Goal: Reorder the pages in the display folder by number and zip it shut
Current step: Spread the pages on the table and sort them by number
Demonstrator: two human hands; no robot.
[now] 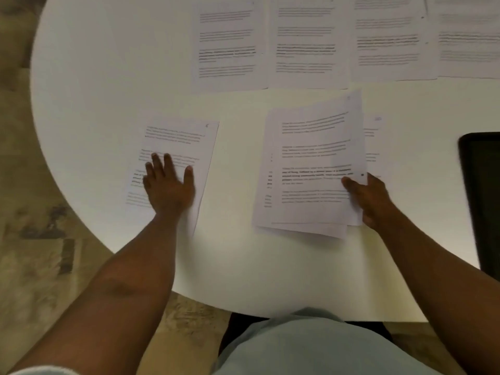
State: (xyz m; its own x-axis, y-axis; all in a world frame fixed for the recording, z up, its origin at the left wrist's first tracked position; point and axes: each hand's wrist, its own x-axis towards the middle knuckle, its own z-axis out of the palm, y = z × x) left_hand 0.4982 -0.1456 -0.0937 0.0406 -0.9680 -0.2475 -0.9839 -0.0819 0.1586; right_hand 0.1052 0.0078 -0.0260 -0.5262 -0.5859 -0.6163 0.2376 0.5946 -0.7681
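My left hand [169, 182] presses flat on a single page [186, 147]; my right hand [369, 197] pinches the page stack [308, 169]. White table [108, 77], mottled floor [32, 253]. Dark folder [484, 198] is cropped at right; page numbers are blurred.

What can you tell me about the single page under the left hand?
The single page is a white printed sheet with blurred paragraphs of text and a small mark at its top right corner. It lies flat on the white table, slightly tilted, left of the loose stack. The left hand rests on its lower half, fingers spread and straight.
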